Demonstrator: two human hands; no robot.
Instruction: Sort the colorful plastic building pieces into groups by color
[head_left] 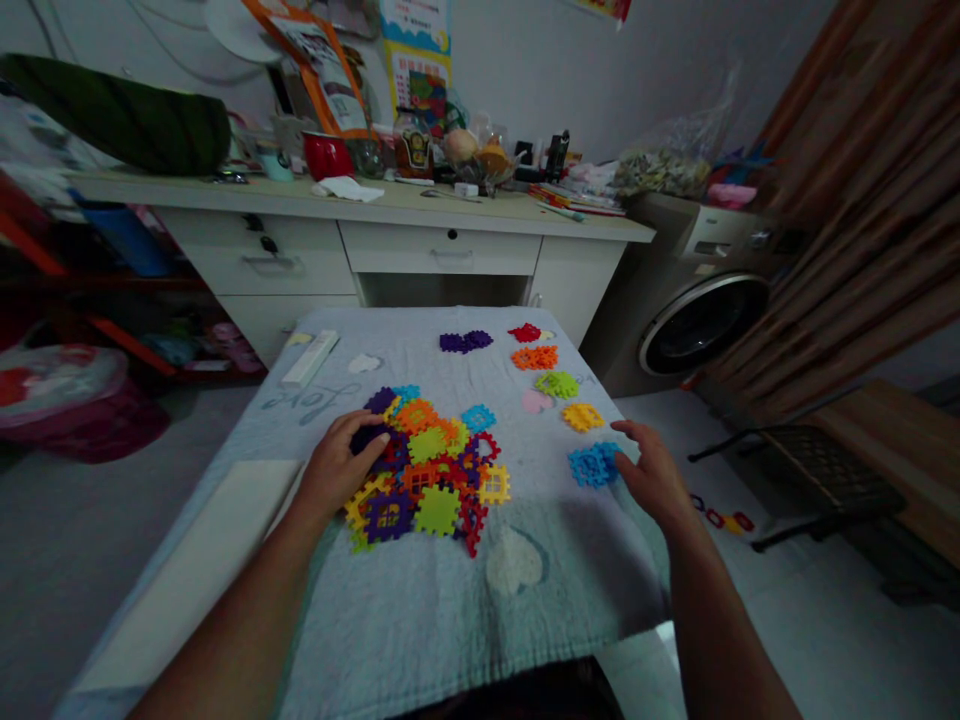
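A mixed pile of toothed plastic building tiles (431, 460) in several colours lies on the cloth-covered table. At its left edge, my left hand (341, 465) has its thumb and fingers around a dark purple tile (365, 437). My right hand (652, 475) is at the right side, thumb and forefinger apart, beside a small group of blue tiles (592, 465); the thumb is close to its edge. Farther back along that side are separate groups of yellow tiles (583, 417), lime green tiles (557, 384), orange tiles (535, 357), red tiles (524, 333) and purple tiles (465, 342).
A white slim box (310, 358) lies at the table's far left, and a long white panel (195, 570) along its left edge. Behind stands a cluttered white desk (442, 245), with a washing machine (697, 290) to its right. A low chair (817, 480) stands at right.
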